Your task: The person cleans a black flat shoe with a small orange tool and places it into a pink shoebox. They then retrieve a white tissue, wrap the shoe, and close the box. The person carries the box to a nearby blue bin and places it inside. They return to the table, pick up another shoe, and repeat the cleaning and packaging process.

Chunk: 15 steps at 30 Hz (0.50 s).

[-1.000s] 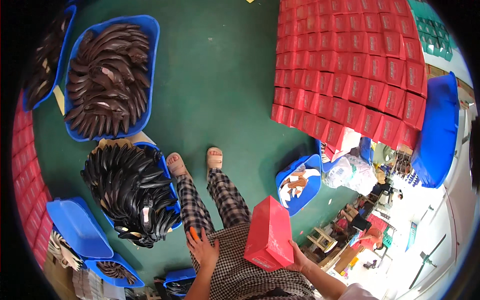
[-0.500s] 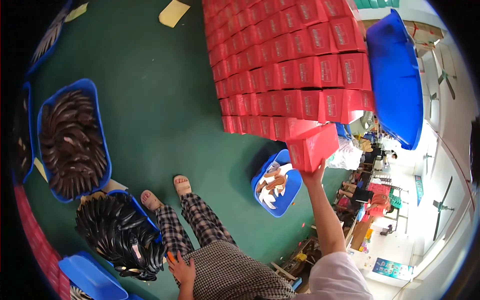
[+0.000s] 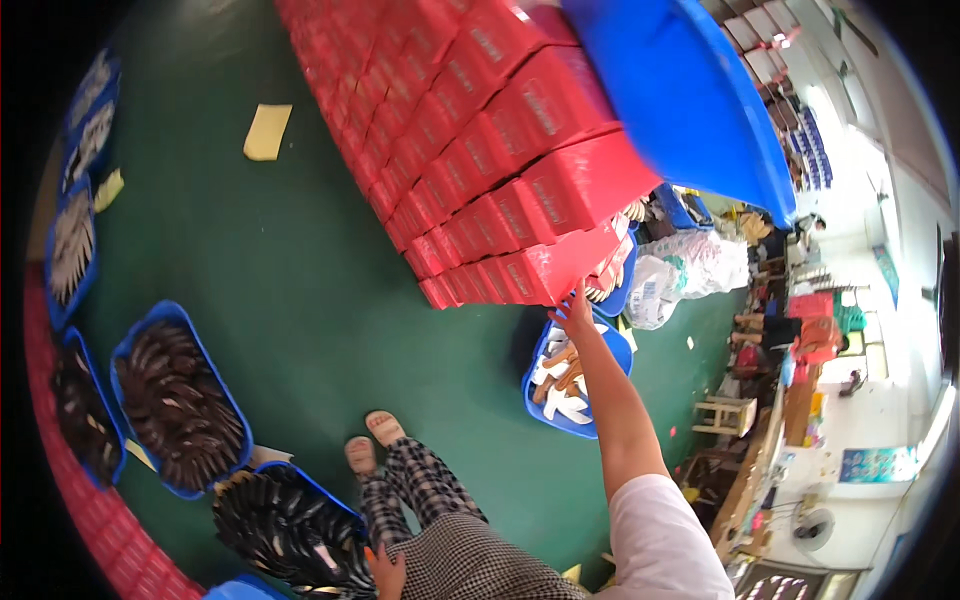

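A person's right hand [image 3: 572,312], fingers spread, presses a red box [image 3: 560,268] against the near end of a tall stack of red boxes [image 3: 470,130], above a blue bin [image 3: 540,395] of pale sandals, while the left hand [image 3: 385,570] rests open on the checked lap near a blue bin of dark soles [image 3: 180,405].

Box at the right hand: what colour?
Red, like the rest of the stack; the box under the right hand shows in the head view.

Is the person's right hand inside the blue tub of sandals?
No, the right hand is raised against a red box in the stack, above the blue tub.
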Each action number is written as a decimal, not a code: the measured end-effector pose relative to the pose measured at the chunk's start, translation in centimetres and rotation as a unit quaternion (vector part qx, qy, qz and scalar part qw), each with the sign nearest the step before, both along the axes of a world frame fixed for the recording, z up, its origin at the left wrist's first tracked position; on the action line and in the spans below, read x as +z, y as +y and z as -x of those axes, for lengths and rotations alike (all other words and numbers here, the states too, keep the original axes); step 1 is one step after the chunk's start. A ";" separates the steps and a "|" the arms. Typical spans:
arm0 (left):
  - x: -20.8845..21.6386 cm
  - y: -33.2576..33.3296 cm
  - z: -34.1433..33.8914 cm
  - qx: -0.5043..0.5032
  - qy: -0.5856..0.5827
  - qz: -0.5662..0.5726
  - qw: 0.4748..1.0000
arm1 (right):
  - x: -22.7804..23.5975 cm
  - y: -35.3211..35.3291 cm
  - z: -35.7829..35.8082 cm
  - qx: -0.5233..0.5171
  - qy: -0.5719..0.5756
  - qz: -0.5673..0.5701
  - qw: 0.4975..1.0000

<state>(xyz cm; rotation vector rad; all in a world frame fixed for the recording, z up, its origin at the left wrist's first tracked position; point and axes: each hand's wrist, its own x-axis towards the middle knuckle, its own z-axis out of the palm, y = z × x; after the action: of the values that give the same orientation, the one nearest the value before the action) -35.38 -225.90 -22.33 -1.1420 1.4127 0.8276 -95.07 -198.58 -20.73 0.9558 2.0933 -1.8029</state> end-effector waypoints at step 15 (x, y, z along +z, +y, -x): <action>5.6 -16.3 3.6 -0.267 0.255 0.168 0.914 | 9.6 12.2 -68.4 0.404 -0.238 -0.156 0.870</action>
<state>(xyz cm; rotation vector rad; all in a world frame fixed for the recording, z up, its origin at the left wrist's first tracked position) -38.99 -242.24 -16.74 -0.7305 2.2448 0.5064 -26.65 -186.34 -11.08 0.3891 2.0165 -0.7403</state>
